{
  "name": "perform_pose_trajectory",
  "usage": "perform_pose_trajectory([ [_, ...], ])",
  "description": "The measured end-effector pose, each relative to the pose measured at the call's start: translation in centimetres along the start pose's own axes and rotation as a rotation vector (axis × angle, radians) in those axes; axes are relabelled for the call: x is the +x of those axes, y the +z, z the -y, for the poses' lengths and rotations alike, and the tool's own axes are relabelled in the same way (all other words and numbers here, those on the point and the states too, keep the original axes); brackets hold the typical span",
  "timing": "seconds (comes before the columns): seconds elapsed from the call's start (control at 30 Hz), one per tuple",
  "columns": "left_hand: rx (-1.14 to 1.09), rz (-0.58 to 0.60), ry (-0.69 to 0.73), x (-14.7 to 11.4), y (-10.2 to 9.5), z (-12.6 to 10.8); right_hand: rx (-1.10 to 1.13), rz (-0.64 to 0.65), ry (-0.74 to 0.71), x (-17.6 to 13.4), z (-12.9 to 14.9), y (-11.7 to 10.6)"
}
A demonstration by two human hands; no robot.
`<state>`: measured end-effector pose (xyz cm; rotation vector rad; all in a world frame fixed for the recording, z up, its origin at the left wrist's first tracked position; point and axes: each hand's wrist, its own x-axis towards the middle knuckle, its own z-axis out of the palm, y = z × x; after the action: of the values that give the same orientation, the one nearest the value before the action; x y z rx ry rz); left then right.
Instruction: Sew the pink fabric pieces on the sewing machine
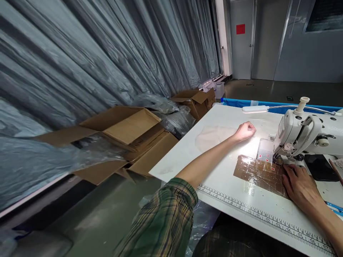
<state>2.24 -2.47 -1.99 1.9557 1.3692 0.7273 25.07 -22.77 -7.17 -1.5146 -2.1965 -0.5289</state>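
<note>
A white sewing machine [300, 134] stands at the right of the worktable. My left hand [244, 132] is left of its head, above the white tabletop, with fingers curled closed; whatever they may hold is hidden. My right hand [302, 184] lies close to the needle area, its fingers stretched out over the right end of a shiny brown taped sheet [252, 175]. Under the presser foot and beside it is a clear plastic piece [265, 148] with small red marks. It meets the brown sheet's upper edge.
A printed ruler [257, 212] runs along the near edge of the white table [182, 160]. A black phone [321, 167] lies right of the needle. A lamp [255, 109] lights the table. Open cardboard boxes [134, 132] and plastic wrap [177, 117] stand on the left below a grey curtain [120, 53].
</note>
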Motion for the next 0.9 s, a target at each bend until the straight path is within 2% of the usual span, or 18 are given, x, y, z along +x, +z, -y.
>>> perform_pose_trajectory([
  [0.17, -0.186, 0.083, -0.082, 0.5, 0.4, 0.2, -0.044, 0.002, -0.039, 0.2, 0.0, -0.5],
  [0.37, -0.218, 0.091, -0.043, 0.6, -0.1, 0.5, -0.092, -0.068, -0.117, 0.6, 0.3, -1.1],
  [0.47, -0.12, 0.022, 0.004, -0.3, -2.0, 1.0, -0.091, -0.056, -0.102, 0.5, 0.2, -0.8],
  [0.57, 0.024, -0.064, 0.028, -2.0, -5.2, 2.3, -0.087, -0.049, -0.077, 0.2, 0.0, -0.4],
  [0.73, 0.269, -0.215, -0.082, -5.3, -10.8, 6.0, -0.077, -0.038, -0.084, -0.2, -0.2, 0.0],
  [0.8, 0.349, -0.267, -0.142, -6.4, -12.0, 7.7, -0.045, -0.015, -0.058, -0.4, -0.4, 0.4],
  [0.9, 0.429, -0.318, -0.198, -7.5, -12.7, 9.6, 0.075, 0.018, 0.018, -1.0, -0.9, 1.1],
])
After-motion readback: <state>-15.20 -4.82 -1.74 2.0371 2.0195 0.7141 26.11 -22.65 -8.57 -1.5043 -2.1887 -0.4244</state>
